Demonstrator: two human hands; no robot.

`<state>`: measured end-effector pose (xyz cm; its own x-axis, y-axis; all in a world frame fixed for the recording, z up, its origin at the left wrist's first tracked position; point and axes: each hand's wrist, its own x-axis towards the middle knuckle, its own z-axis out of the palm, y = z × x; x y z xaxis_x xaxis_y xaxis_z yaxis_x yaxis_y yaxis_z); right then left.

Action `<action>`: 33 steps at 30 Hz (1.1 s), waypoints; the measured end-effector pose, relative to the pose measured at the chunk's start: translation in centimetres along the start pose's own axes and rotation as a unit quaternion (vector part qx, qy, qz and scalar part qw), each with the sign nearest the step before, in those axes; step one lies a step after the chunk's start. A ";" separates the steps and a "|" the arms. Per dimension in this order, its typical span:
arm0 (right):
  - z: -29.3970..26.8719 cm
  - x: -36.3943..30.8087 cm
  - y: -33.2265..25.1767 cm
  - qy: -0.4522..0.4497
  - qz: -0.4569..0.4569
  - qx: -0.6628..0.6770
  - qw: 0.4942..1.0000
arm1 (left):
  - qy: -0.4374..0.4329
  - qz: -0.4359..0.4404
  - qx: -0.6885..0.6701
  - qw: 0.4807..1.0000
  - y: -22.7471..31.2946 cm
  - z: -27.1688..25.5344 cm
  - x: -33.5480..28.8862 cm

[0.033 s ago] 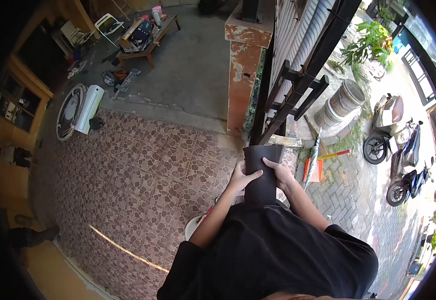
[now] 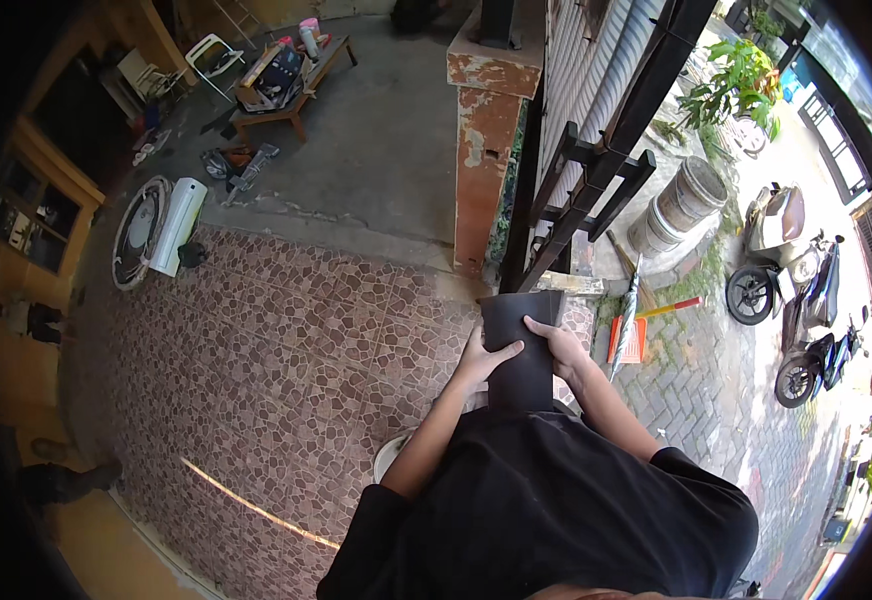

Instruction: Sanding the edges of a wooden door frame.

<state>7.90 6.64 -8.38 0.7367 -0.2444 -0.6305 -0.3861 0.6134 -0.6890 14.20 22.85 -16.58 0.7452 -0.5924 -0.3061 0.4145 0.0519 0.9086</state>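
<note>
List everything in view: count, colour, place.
Sheet: one, black, held at centre
People: apparently two, mostly dark, left rim
Bench: one, brown, upper left
Chair: one, white, beside bench
Casing: one, white, left floor
Pillar: one, peeling orange-brown, upper centre
Gate: one, black, right of pillar
Buckets: two stacked, grey, right of gate
Dustpan: one, orange, right paving
Motorbikes: at least two, mostly dark, right
Plant: one, green, upper right
Left grip: one, bare, sheet's left
Right grip: one, bare, sheet's right
</note>
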 end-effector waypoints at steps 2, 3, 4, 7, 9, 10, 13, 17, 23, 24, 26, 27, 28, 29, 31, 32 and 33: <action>-0.8 2.3 0.6 0.014 0.017 0.008 1.000 | -0.063 0.010 -0.049 0.997 0.6 -0.8 0.0; -1.0 3.0 0.2 -0.028 0.066 0.014 0.997 | -0.059 -0.013 -0.056 0.997 1.2 -0.9 -0.2; -1.2 2.8 1.0 -0.068 0.123 0.024 0.990 | -0.074 -0.071 -0.083 0.991 1.4 -1.5 -0.3; 0.9 4.4 0.6 -0.089 0.105 0.011 0.990 | -0.043 -0.043 -0.131 0.990 1.1 -4.8 1.1; -0.1 5.0 0.2 -0.099 0.104 0.015 0.989 | -0.012 -0.058 -0.157 0.986 4.3 -6.1 1.2; -1.5 5.9 0.1 -0.127 0.093 0.013 0.987 | 0.013 -0.042 -0.158 0.986 5.6 -6.5 1.2; -0.8 5.3 -0.7 -0.083 0.107 0.040 0.990 | 0.106 0.003 -0.133 0.985 5.7 -9.9 1.8; -1.2 5.4 0.7 -0.027 0.127 0.009 0.991 | 0.154 0.047 -0.031 0.987 3.1 -12.4 1.2; -1.6 6.1 4.6 -0.033 0.119 -0.012 0.992 | 0.112 0.002 0.058 0.992 0.0 -9.4 0.2; -1.9 6.3 5.2 -0.025 0.124 -0.023 0.992 | 0.096 -0.016 0.048 0.994 -0.4 -8.6 0.3; 0.8 5.2 5.7 0.003 0.085 -0.054 0.995 | 0.112 -0.025 0.071 0.991 -1.0 -7.7 0.2; 1.5 4.9 5.7 0.012 0.065 -0.065 0.996 | 0.121 0.013 0.084 0.989 -1.3 -7.1 0.4; 2.2 4.5 5.6 0.023 0.044 -0.077 0.996 | 0.122 0.020 0.084 0.989 -1.5 -7.2 0.8; 3.5 3.3 4.5 0.048 0.013 -0.081 0.995 | 0.111 -0.031 0.101 0.988 -1.5 -7.1 1.4; 0.3 6.7 7.3 0.045 -0.064 -0.187 0.979 | 0.092 -0.035 0.116 0.988 -0.8 -5.9 2.3; 0.4 6.6 7.3 0.046 -0.094 -0.222 0.970 | 0.095 -0.024 0.141 0.985 -0.6 -5.5 2.6; 0.5 6.8 7.1 0.053 -0.099 -0.224 0.968 | 0.078 -0.012 0.145 0.986 -0.3 -5.3 2.9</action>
<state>10.46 9.69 -17.36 0.7686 -0.4145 -0.4873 -0.4627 0.1659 -0.8709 19.03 25.36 -19.26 0.8175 -0.4592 -0.3477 0.2827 -0.2061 0.9368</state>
